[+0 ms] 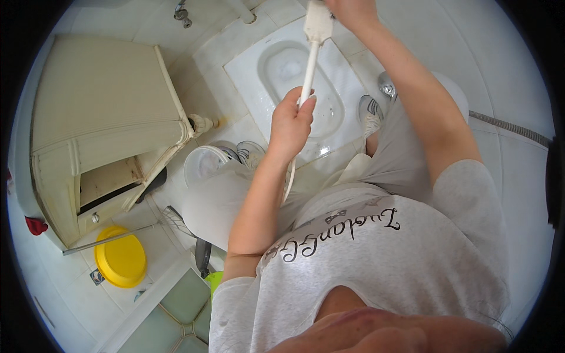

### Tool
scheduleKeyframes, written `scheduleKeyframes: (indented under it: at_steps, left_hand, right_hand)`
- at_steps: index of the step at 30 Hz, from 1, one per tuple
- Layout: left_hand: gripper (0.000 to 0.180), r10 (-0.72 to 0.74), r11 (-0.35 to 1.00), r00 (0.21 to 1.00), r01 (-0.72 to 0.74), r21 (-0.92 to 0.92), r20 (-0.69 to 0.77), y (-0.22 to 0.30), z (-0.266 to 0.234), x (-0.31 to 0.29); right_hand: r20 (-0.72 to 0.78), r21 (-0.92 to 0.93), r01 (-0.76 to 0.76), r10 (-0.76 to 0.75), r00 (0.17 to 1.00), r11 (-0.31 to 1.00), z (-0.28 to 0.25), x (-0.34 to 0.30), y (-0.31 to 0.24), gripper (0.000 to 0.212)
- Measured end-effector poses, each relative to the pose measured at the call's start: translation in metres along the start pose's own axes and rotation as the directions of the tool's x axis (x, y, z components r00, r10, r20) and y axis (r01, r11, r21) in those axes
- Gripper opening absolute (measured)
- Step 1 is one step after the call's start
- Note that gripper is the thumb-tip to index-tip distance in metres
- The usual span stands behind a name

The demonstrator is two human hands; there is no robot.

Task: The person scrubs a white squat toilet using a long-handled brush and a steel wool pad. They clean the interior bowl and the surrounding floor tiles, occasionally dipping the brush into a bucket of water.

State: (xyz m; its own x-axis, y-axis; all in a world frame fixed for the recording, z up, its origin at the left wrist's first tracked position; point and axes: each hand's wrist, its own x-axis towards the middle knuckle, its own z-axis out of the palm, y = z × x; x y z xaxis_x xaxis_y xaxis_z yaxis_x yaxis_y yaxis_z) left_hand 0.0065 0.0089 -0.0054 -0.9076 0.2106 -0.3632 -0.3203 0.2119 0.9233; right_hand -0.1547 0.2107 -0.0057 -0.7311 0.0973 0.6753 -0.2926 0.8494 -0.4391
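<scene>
The cream cabinet (97,100) stood well to the left of both hands, so there was ample room, I judged, to turn the tool without striking it. The white squat pan (348,88) lay below and beyond the left hand (291,123), and keeping the work above its bowl seemed wise, so that any drips or loosened dirt would fall there and not on the shoes. The white bucket (203,163), below and left of the left hand, was best kept clear of the elbow. The white long-handled tool (311,67) slanted up and away from the left hand, which was closed around its shaft; a firm grip there would steady it while the right hand (353,13) tended the head, with light finger pressure likely safer than twisting. The thin white strip (291,179) hanging beneath the left hand was worth keeping off the knees. As for what was obscured, the legs covered part of the bucket, and the frame's top edge cut off the right hand beside the tool's head, so I could not tell whether its fingers pinched the head or merely touched it. The head's blotchy surface was unclear, as was whether the strip belonged to the tool.
</scene>
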Motion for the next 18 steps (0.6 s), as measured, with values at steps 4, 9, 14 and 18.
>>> scheduleKeyframes:
  at_steps: [4,9,14,18]
  left_hand:
    - [0.022,-0.101,0.948,0.989,0.128,-0.291,0.107,0.015,-0.021,-0.002]
    - [0.028,-0.133,0.916,0.976,0.187,-0.355,0.17,0.017,-0.031,0.001]
    - [0.034,-0.18,0.907,0.97,0.227,-0.355,0.161,0.019,-0.03,0.001]
    - [0.037,-0.218,0.894,0.956,0.276,-0.354,0.195,0.022,-0.027,0.002]
  right_hand:
    - [-0.095,0.161,-0.312,0.329,0.94,0.936,-0.016,0.017,0.029,0.018]
    - [-0.029,0.326,-0.316,0.343,0.939,0.891,-0.023,0.018,0.012,0.024]
    - [0.059,0.368,-0.302,0.303,0.951,0.879,-0.03,0.012,-0.022,0.019]
    - [0.111,0.406,0.28,-0.351,0.93,0.87,-0.019,-0.002,-0.029,0.019]
